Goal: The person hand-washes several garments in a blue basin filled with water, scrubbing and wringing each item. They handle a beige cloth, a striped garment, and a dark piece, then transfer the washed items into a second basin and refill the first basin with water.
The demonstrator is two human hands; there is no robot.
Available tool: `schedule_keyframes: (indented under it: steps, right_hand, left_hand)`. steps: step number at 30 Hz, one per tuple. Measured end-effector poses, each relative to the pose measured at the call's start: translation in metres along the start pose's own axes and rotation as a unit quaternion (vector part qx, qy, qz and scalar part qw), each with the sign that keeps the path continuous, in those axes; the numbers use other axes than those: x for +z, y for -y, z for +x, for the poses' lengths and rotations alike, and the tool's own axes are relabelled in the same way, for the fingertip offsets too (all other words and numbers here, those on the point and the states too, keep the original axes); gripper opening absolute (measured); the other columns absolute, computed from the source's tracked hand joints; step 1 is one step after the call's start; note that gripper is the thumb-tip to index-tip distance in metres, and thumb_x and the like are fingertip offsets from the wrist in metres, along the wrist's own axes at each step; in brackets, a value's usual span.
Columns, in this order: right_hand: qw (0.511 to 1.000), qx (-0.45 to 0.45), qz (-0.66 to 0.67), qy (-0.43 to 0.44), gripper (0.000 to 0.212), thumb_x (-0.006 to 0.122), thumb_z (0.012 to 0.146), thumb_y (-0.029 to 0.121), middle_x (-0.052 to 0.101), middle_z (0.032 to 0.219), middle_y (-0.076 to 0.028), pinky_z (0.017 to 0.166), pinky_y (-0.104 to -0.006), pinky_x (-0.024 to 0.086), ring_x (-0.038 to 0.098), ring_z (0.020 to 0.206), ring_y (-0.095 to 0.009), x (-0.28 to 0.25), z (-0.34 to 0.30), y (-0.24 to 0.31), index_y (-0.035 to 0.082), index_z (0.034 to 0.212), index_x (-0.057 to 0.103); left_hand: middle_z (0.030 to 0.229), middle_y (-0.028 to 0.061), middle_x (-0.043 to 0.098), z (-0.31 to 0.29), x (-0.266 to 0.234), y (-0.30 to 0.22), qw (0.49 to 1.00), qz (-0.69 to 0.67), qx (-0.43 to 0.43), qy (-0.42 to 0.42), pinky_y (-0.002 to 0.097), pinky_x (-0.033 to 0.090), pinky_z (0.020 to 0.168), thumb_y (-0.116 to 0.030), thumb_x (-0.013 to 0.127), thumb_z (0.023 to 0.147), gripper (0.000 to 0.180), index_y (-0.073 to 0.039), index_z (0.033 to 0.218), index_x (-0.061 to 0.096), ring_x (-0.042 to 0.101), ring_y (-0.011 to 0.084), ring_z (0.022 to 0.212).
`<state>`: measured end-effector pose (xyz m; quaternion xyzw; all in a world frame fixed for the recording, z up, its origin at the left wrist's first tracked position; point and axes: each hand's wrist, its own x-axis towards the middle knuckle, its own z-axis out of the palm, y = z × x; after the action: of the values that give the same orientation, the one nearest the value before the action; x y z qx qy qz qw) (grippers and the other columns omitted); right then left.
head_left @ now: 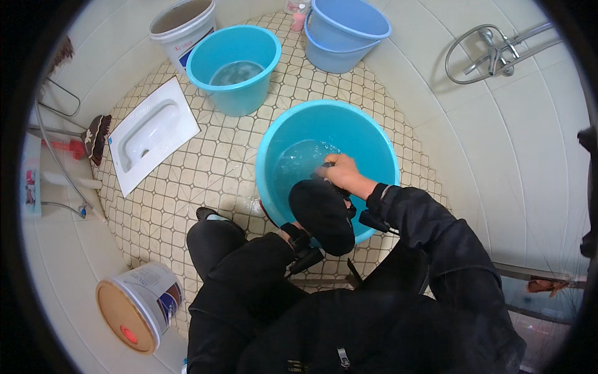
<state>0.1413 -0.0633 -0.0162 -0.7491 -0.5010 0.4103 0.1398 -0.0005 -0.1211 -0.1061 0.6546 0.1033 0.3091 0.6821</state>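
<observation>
A black shoe, its broad flat sole toward me, is held tilted over the near side of a large turquoise tub with water in it. My left hand comes from below and behind the shoe. Most of it is hidden, but fingertips show at the shoe's right edge, gripping it. Just beyond the shoe, my right hand is closed on a small dark thing. That thing is partly covered by the fingers and smeared, so its kind is unclear. The water behind it is rippled.
A second turquoise tub holding water stands beyond, near a white bucket and a blue bucket. A squat toilet lies at left. A lidded bucket is at lower left. A shower mixer hangs on the right wall.
</observation>
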Motion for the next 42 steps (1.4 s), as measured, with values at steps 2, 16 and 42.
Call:
schedule_keyframes:
  steps: [2, 16, 42]
  right_hand:
    - [1.000, 0.023, 0.012, 0.004, 0.033, 0.074, 0.071, 0.035, 0.066, 0.072, -0.014, 0.064, -0.0386, 0.049, 0.064, 0.067, -0.027, 0.002, 0.001, 0.000, 0.003, 0.078, 0.069]
    - [0.972, -0.009, 0.218, 0.083, 0.082, 0.040, 0.085, 0.074, 0.035, 0.145, -0.019, 0.098, -0.0545, 0.038, 0.030, 0.135, -0.037, -0.077, 0.010, 0.045, 0.017, 0.144, 0.032]
    - [0.970, -0.197, -0.112, 0.091, 0.026, 0.080, 0.070, 0.018, 0.058, 0.068, -0.012, 0.062, -0.0370, 0.045, 0.058, 0.065, -0.025, -0.099, 0.235, 0.074, 0.003, 0.076, 0.060]
  left_hand:
    - [0.114, 0.0048, 0.061, 0.000, 0.001, -0.013, 0.993, -0.087, -0.073, -0.019, 0.0319, 0.044, 0.091, -0.012, 0.056, 0.093, 0.026, -0.008, 0.118, 0.060, 0.056, 0.0187, 0.107]
    - [0.117, 0.0179, 0.059, 0.077, -0.068, -0.116, 0.894, -0.038, -0.291, -0.338, 0.0368, 0.041, 0.097, -0.026, 0.085, 0.064, 0.090, 0.005, 0.134, 0.038, 0.056, 0.0276, 0.110]
    - [0.123, 0.0145, 0.052, 0.088, -0.185, -0.143, 0.850, -0.157, -0.190, -0.466, 0.0345, 0.037, 0.101, -0.009, 0.082, 0.061, 0.090, 0.001, 0.136, 0.033, 0.050, 0.0248, 0.116]
